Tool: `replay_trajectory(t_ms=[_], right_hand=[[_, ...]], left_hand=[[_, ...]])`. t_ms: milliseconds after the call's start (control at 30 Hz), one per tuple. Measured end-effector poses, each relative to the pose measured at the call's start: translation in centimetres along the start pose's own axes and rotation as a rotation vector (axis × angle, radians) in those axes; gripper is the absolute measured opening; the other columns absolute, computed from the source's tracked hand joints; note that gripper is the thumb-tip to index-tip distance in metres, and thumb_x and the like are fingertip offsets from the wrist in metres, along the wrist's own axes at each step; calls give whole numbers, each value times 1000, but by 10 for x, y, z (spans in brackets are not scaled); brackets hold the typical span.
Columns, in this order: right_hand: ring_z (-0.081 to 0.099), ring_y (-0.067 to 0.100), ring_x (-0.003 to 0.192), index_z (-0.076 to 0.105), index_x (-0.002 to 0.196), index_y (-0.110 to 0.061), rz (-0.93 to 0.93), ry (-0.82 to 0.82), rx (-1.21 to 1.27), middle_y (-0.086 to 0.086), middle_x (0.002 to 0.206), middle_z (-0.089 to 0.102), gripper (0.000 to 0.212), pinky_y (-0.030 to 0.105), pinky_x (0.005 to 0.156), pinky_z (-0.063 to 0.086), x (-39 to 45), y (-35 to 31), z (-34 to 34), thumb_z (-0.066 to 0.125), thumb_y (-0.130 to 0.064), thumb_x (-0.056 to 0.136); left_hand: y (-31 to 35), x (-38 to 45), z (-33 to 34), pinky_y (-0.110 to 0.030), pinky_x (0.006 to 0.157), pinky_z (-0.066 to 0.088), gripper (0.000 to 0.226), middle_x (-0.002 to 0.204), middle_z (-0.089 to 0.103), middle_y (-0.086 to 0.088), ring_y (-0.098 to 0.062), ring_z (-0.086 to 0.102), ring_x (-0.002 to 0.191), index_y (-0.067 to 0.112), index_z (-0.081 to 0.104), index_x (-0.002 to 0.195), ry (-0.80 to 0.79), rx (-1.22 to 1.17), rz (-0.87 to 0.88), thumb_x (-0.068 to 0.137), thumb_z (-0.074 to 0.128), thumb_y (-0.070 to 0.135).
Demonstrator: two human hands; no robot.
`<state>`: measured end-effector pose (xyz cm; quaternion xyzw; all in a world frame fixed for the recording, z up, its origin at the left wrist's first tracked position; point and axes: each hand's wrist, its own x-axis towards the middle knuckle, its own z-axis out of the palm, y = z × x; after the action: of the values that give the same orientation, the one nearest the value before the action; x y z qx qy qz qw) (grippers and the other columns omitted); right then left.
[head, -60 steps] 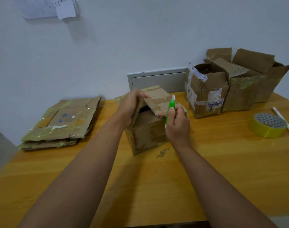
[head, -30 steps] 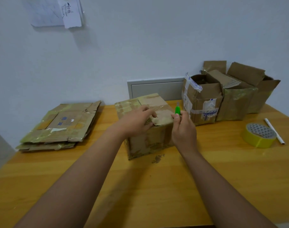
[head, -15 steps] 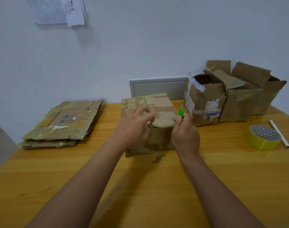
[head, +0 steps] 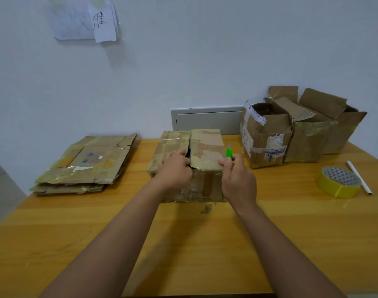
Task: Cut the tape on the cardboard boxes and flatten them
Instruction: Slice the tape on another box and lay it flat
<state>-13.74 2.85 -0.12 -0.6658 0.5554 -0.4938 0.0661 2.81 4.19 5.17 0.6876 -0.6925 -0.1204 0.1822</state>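
A taped cardboard box stands in the middle of the wooden table, its two top flaps folded down with a dark gap between them. My left hand lies on the left flap, fingertips at the gap. My right hand grips a green utility knife, blade end pointing up, while its fingers pinch the near right corner of the right flap.
A stack of flattened boxes lies at the left. Three open boxes stand at the back right. A yellow tape roll and a white pen lie at the right. A grey wall panel sits behind the box.
The raised flap has been folded down onto the box. The box has turned to face me squarely. Both hands have come to its near top edge.
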Motion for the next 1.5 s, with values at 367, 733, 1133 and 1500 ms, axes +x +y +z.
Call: replay_trajectory(t_ms=[367, 733, 1133, 1500], right_hand=[[62, 33, 65, 56, 110, -12, -49, 89, -36, 5, 86, 73, 39, 39, 51, 47, 0, 4, 9, 28, -36, 99], [52, 28, 50, 55, 118, -10, -179, 28, -29, 3, 63, 56, 29, 32, 42, 30, 3, 9, 4, 36, -28, 105], [55, 30, 81, 66, 114, 0, -560, 144, -357, 18, 97, 58, 30, 37, 60, 49, -20, 30, -7, 72, -4, 85], [51, 28, 75, 66, 113, 0, -391, 143, -443, 15, 91, 55, 25, 37, 59, 46, -23, 35, -22, 67, -8, 90]], left_hand=[[-2, -10, 9, -38, 114, 10, 20, 161, 13, 11, -19, 18, 145, 22, 49, 99, 26, -220, 11, 93, 50, 4], [5, 0, 15, -48, 105, 38, 17, 100, 58, 10, -22, 52, 107, 33, 45, 89, 108, -380, -99, 97, 60, 31], [1, 4, 21, -45, 105, 36, 51, 133, 60, 10, -18, 52, 125, 49, 40, 140, 243, -324, 19, 95, 61, 37], [7, -1, 29, -36, 98, 19, 28, 127, 61, 13, -17, 50, 120, 43, 48, 130, 292, -157, 30, 101, 47, 43]])
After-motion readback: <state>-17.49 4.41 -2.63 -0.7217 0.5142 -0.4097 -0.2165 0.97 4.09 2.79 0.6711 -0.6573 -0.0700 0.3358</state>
